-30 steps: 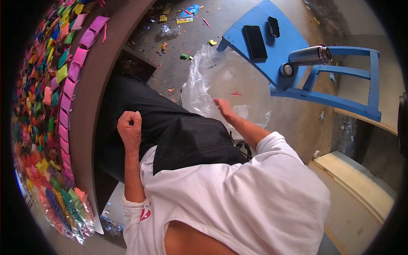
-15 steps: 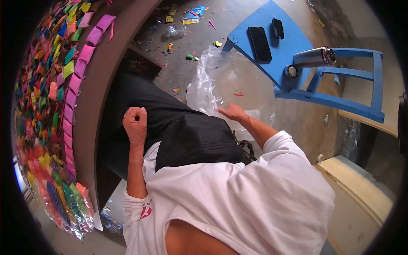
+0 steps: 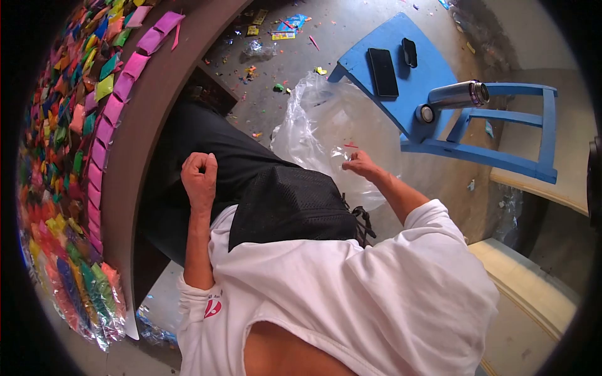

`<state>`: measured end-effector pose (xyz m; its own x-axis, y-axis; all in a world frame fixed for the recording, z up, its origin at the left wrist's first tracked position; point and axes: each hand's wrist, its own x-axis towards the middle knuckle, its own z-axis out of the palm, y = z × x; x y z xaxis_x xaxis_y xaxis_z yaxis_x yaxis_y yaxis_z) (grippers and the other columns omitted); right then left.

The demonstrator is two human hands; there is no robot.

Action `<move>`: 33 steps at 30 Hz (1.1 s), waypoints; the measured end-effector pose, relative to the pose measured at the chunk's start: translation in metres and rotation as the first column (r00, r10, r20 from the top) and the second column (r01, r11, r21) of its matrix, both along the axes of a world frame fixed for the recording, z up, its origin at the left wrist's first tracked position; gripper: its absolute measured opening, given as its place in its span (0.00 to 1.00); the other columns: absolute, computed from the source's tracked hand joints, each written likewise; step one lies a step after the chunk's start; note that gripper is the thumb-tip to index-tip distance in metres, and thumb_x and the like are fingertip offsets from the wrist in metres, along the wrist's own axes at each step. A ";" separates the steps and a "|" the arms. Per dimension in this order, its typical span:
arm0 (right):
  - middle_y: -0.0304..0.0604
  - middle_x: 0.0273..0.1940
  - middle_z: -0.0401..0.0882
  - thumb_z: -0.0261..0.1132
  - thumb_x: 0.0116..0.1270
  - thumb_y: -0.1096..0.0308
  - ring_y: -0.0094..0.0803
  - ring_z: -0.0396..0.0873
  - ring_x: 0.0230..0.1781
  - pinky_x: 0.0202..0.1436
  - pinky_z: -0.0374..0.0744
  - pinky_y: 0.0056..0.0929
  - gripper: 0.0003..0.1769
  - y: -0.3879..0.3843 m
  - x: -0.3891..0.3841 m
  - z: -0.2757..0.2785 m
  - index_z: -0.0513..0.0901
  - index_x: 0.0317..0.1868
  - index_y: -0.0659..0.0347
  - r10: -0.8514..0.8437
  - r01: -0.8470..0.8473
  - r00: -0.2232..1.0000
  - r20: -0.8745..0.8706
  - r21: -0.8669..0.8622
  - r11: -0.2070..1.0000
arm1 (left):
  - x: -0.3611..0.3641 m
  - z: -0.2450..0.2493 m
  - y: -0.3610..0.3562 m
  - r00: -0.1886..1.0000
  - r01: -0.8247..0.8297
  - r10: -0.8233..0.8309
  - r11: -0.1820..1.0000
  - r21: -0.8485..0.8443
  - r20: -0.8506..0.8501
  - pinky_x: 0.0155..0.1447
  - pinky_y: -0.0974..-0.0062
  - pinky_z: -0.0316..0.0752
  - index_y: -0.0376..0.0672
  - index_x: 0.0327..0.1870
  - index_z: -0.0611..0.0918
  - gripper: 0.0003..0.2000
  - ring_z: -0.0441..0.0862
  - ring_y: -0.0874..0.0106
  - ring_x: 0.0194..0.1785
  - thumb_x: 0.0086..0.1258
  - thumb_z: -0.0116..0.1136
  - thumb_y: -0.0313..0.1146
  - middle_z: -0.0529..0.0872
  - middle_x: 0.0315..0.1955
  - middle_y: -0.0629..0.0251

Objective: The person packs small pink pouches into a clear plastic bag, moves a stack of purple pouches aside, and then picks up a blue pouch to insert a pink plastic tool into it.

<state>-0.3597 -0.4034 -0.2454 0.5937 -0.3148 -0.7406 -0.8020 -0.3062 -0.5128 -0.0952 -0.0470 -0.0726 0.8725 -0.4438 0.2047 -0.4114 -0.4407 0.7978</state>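
My left hand is curled into a loose fist over my dark trouser leg, beside the brown table edge; nothing shows in it. Over on the right, my right hand has thumb and fingers pinched together at the crinkled film of a large clear plastic bag. The bag stands wide and bulging beside my knee, and a small red strip shows against it just above my fingertips.
Many colourful small packets cover the brown table at left, with a pink packet strip along its edge. A blue chair bears a phone, a dark case and a steel flask. Scraps litter the floor.
My right hand has moved a little right, and its fingers have gone from stretched out to pinched at the film. The left hand stays nearly still. The view has shifted slightly.
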 end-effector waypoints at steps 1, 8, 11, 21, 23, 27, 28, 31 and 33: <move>0.36 0.26 0.82 0.74 0.53 0.54 0.25 0.71 0.23 0.28 0.68 0.25 0.17 -0.001 0.000 0.004 0.87 0.30 0.60 -0.161 0.155 0.985 0.069 0.088 0.984 | 0.000 0.000 0.001 1.000 -0.001 0.001 1.000 -0.007 -0.009 0.36 0.71 0.69 0.37 0.21 0.69 0.14 0.72 0.68 0.26 0.67 0.60 0.27 0.74 0.21 0.64; 0.32 0.33 0.83 0.73 0.60 0.61 0.21 0.77 0.36 0.41 0.74 0.28 0.12 -0.020 0.053 0.106 0.86 0.38 0.59 -0.574 0.408 0.753 0.321 0.457 0.791 | 0.000 0.000 0.006 0.991 -0.017 0.008 0.998 -0.065 -0.133 0.39 0.76 0.70 0.36 0.25 0.75 0.12 0.74 0.75 0.30 0.69 0.61 0.30 0.78 0.24 0.67; 0.33 0.32 0.82 0.73 0.58 0.66 0.23 0.78 0.34 0.39 0.75 0.28 0.10 -0.006 0.101 0.143 0.84 0.37 0.60 -0.298 0.185 0.730 0.615 0.242 0.952 | -0.002 0.007 0.008 0.965 -0.017 -0.012 0.994 -0.110 -0.262 0.39 0.78 0.70 0.35 0.29 0.78 0.12 0.75 0.79 0.32 0.72 0.60 0.33 0.80 0.26 0.69; 0.35 0.42 0.86 0.67 0.51 0.78 0.35 0.81 0.42 0.50 0.72 0.38 0.11 0.127 0.200 0.269 0.81 0.37 0.58 0.714 -0.026 0.179 0.677 -0.722 0.692 | -0.007 0.069 0.034 0.924 0.047 -0.100 0.988 -0.150 -0.370 0.55 0.75 0.68 0.41 0.36 0.81 0.25 0.74 0.76 0.46 0.79 0.43 0.56 0.80 0.39 0.67; 0.34 0.44 0.85 0.67 0.51 0.75 0.33 0.78 0.46 0.51 0.70 0.37 0.11 0.142 0.208 0.273 0.82 0.37 0.55 0.739 -0.064 0.066 0.670 -0.737 0.673 | -0.006 0.079 0.046 0.919 -0.016 -0.061 0.981 -0.194 -0.388 0.57 0.74 0.67 0.39 0.39 0.80 0.27 0.74 0.74 0.47 0.79 0.40 0.57 0.80 0.40 0.66; 0.34 0.49 0.81 0.65 0.50 0.69 0.32 0.74 0.51 0.53 0.69 0.37 0.10 0.170 0.220 0.277 0.80 0.36 0.52 0.782 -0.084 -0.146 0.606 -0.795 0.600 | -0.007 0.093 0.068 0.909 -0.119 -0.016 0.947 -0.297 -0.416 0.57 0.75 0.67 0.36 0.46 0.79 0.29 0.73 0.73 0.44 0.79 0.40 0.58 0.80 0.38 0.66; 0.35 0.49 0.81 0.65 0.51 0.68 0.32 0.74 0.51 0.53 0.69 0.37 0.10 0.178 0.222 0.279 0.80 0.36 0.52 0.788 -0.091 -0.164 0.594 -0.804 0.587 | -0.008 0.098 0.072 0.914 -0.122 -0.013 0.945 -0.305 -0.406 0.58 0.75 0.67 0.36 0.48 0.78 0.28 0.73 0.73 0.44 0.78 0.41 0.58 0.80 0.38 0.66; 0.36 0.49 0.80 0.64 0.51 0.66 0.32 0.72 0.51 0.54 0.67 0.37 0.12 0.197 0.229 0.281 0.79 0.38 0.52 0.815 -0.121 -0.210 0.540 -0.841 0.527 | -0.012 0.108 0.079 0.945 -0.114 0.040 0.970 -0.213 -0.325 0.59 0.71 0.68 0.35 0.53 0.79 0.31 0.74 0.74 0.49 0.78 0.39 0.60 0.80 0.44 0.65; 0.34 0.51 0.81 0.64 0.49 0.67 0.31 0.72 0.52 0.53 0.67 0.36 0.13 0.208 0.232 0.283 0.80 0.38 0.52 0.816 -0.173 -0.228 0.531 -0.847 0.502 | -0.017 0.119 0.081 0.911 -0.198 0.133 0.972 -0.129 -0.391 0.58 0.72 0.69 0.36 0.54 0.78 0.29 0.74 0.75 0.48 0.78 0.42 0.57 0.80 0.42 0.66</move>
